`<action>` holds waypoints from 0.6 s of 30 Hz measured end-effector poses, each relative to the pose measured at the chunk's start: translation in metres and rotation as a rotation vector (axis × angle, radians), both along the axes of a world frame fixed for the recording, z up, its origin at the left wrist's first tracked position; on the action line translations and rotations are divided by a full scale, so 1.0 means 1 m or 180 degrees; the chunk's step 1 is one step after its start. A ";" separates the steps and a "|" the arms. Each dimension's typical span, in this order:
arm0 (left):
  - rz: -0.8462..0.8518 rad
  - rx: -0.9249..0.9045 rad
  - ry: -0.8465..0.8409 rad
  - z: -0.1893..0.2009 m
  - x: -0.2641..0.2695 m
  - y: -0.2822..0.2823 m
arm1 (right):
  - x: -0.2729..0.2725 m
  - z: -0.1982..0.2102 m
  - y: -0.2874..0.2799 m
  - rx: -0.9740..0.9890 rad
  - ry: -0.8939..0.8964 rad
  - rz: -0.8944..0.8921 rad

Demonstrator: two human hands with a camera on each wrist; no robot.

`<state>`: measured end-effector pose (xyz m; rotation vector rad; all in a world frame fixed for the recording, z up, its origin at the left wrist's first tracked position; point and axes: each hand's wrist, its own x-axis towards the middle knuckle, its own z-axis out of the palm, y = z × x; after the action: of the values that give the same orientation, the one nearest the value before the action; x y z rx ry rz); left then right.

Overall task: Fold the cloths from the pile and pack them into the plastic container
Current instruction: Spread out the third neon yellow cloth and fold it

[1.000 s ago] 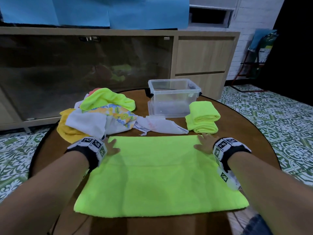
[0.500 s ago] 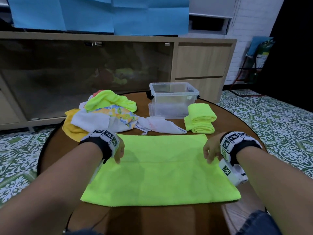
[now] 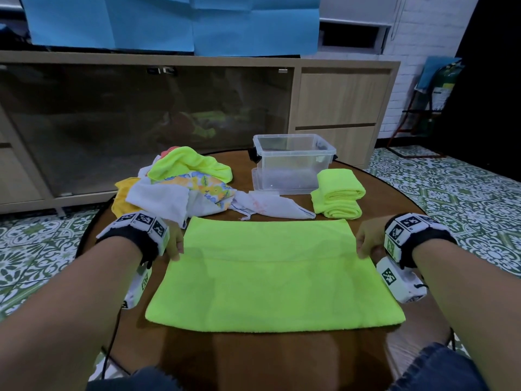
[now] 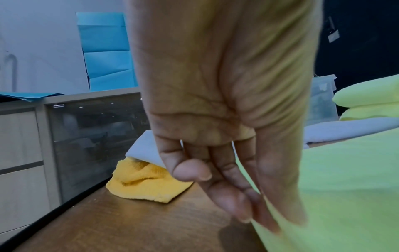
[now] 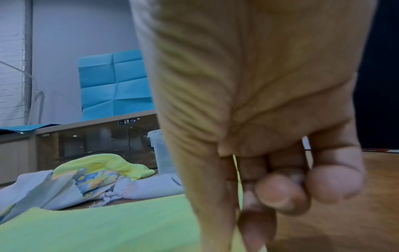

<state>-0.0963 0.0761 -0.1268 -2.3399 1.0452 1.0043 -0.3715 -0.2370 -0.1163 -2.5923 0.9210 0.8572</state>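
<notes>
My left hand [image 3: 174,240] pinches the left edge of the lime-green microfibre cloth [image 3: 270,275], thumb and fingertips closed on the fabric about a third of the way down from its far edge; the left wrist view shows that grip [image 4: 254,204] clamped on the cloth's border just above the wood. My right hand [image 3: 368,241] does the same on the right edge, and the right wrist view shows thumb and forefinger [image 5: 257,226] pressed together with the green fabric between them, the other fingers curled in. The cloth lies spread across the round wooden tabletop [image 3: 282,359] directly in front of me, with a faint crease line running between my two hands.

Beyond it on the left sits the pile of unfolded cloths [image 3: 180,190]: a lime one on top, a floral print, white ones, and a yellow one at the bottom left. The clear plastic container [image 3: 293,165] stands open at the far side of the tabletop. Just right of it, touching its corner, lies a folded lime-green cloth [image 3: 337,193], outside the container.
</notes>
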 end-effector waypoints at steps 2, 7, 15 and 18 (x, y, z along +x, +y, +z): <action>0.0144 -0.0384 -0.0396 -0.003 0.001 0.002 | 0.000 0.005 0.003 -0.0373 -0.0244 -0.0041; 0.0422 -0.1553 -0.1487 0.004 0.012 0.000 | 0.010 0.017 0.000 -0.1606 -0.1098 -0.0416; 0.0605 -0.1561 -0.1778 -0.012 0.023 -0.014 | 0.033 -0.001 0.001 -0.1768 -0.0603 -0.0339; 0.0419 -0.1566 -0.1842 -0.017 0.027 -0.023 | 0.039 -0.007 -0.003 -0.1793 -0.0626 -0.0397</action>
<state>-0.0692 0.0528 -0.1434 -2.8562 0.9771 0.0583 -0.3329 -0.2402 -0.1235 -2.9576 1.4072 0.3275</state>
